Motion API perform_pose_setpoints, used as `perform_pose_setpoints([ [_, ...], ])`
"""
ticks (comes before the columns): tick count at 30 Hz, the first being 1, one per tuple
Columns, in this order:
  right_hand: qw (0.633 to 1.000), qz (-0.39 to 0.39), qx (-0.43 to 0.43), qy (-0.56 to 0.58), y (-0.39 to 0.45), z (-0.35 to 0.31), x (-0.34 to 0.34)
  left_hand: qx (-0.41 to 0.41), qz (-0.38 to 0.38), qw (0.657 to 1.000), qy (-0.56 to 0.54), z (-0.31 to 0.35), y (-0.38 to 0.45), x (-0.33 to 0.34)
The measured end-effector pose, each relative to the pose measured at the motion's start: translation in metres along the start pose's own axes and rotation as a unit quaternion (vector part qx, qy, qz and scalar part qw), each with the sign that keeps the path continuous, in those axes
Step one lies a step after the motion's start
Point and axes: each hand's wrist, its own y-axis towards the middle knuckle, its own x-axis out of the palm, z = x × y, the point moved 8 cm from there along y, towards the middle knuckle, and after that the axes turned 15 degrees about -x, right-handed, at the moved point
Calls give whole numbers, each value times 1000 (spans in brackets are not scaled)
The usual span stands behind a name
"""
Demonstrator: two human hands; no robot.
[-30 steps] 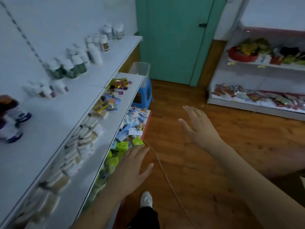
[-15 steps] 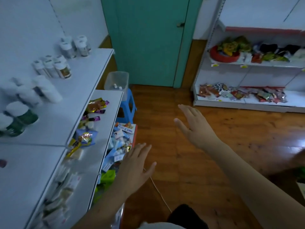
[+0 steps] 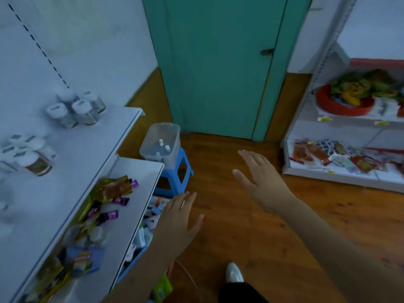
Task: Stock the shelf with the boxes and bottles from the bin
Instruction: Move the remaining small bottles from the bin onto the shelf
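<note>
- So both hands are empty right now: the left hand (image 3: 179, 217) is flat, palm down, fingers spread, hovering at the edge of the lower shelf tiers, and the right hand (image 3: 260, 173) is just as open, held out over the wooden floor (image 3: 240, 226), gripping nothing
- Looks to me like the walking-back-for-more step, heading to the bin rather than placing anything
- That bin (image 3: 161, 141) is a clear plastic tub sitting on a little blue stool (image 3: 175, 178) by the green door (image 3: 218, 62), just past the end of the shelf unit and well ahead of both hands
- I can make out a few small white-capped bottles (image 3: 161, 147) down in the bottom of it; any boxes in there, can't tell, it's too small and blurry
- Top shelf (image 3: 87, 145) on the left already has clusters of white-lidded jars (image 3: 76, 110), with bare white surface toward the near edge, so there's room
- Tier below has snack packets (image 3: 109, 193) strewn about, and the lowest has a jumble of small boxes
- Next move, I'd guess: step closer, reach a hand down into the tub past its rim and pinch a bottle by the cap or body, then carry it back up to the jars
- Tub's perched on a light stool, so I'd go in gently and not bump it
</note>
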Motion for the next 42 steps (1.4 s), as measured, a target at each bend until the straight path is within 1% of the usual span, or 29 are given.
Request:
perform_pose_setpoints([
  [2, 1000, -17, -18, -1, 44, 28, -9, -23, 9, 1000, 1, 15, 44, -8],
  [4, 999, -28, -38, -3, 92, 53, -16, -42, 11, 999, -23, 24, 88, -11],
  [10, 996, -25, -79, 11, 222, 93, -10, -98, 27, 992, -73, 19, 190, -20],
  [14, 995, -48, -90, 26, 310, 109, 17, -127, 25, 989, -76, -6, 265, -14],
  [18, 991, -75, -102, 39, 398, 119, 46, -155, 25, 982, -103, -42, 344, -7],
  [26, 981, -127, -136, 49, 558, 119, 79, -245, 20, 955, -166, -89, 462, -19],
  [29, 976, -151, -144, 65, 603, 126, 102, -292, 1, 936, -195, -106, 492, -13],
  [32, 966, -186, -163, 69, 644, 134, 134, -333, -2, 915, -225, -125, 517, -5],
  [34, 955, -225, -176, 74, 671, 142, 164, -386, -7, 889, -246, -144, 533, 5],
  [37, 934, -284, -202, 80, 713, 154, 212, -448, 24, 859, -249, -175, 553, 22],
  [38, 925, -304, -211, 82, 725, 157, 227, -473, 27, 843, -254, -186, 557, 31],
  [41, 881, -384, -267, 74, 751, 161, 276, -532, 36, 806, -257, -210, 565, 54],
  [42, 872, -401, -270, 77, 760, 164, 294, -547, 40, 795, -259, -218, 568, 63],
])
